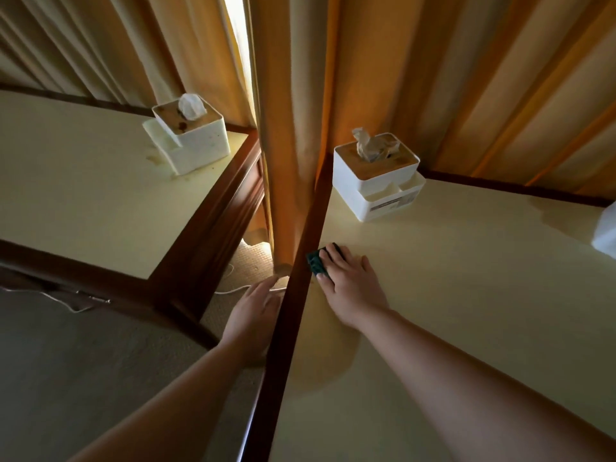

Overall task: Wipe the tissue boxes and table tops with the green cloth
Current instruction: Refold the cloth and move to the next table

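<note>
The right hand (350, 281) presses the green cloth (318, 263) flat on the right counter (466, 295), fingers straight over it, beside the dark wooden edge at about 9 o'clock of that top. A tissue box (376, 178) stands at 12 o'clock from the cloth, in the counter's far corner. The left hand (255, 311) hangs with relaxed fingers between the two counters, holding nothing, just beside the wooden edge. At 10 o'clock, a second tissue box (190, 138) sits on the left counter (83, 195), near the curtain (290, 128).
</note>
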A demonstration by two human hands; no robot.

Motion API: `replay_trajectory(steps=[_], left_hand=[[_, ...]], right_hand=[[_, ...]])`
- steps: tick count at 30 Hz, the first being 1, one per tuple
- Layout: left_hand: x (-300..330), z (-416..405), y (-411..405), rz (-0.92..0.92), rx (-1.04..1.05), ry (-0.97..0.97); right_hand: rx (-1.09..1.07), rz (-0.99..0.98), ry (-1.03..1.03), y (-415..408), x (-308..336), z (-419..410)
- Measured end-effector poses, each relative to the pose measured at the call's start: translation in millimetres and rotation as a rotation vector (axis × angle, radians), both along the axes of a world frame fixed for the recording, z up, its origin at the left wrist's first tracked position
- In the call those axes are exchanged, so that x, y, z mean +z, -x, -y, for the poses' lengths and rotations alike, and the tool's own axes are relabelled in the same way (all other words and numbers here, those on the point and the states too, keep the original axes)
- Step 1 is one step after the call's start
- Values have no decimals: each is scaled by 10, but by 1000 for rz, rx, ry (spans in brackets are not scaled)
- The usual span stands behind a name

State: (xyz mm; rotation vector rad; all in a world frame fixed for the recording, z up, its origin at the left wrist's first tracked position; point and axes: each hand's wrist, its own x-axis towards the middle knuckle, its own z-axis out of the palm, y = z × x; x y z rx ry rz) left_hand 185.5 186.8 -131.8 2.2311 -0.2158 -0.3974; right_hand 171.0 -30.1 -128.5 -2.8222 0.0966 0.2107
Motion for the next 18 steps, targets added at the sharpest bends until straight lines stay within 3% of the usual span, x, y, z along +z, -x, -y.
replay_trajectory(steps=[8, 14, 18], left_hand=[[-108, -91, 339, -4, 16, -21], [-12, -193, 535, -3, 30, -82], [80, -211, 640, -11, 85, -116]], right_hand=[[179, 65, -7, 912, -81, -315], [39, -8, 27, 1484, -35, 34], [-68, -71, 50, 1225, 25, 318]])
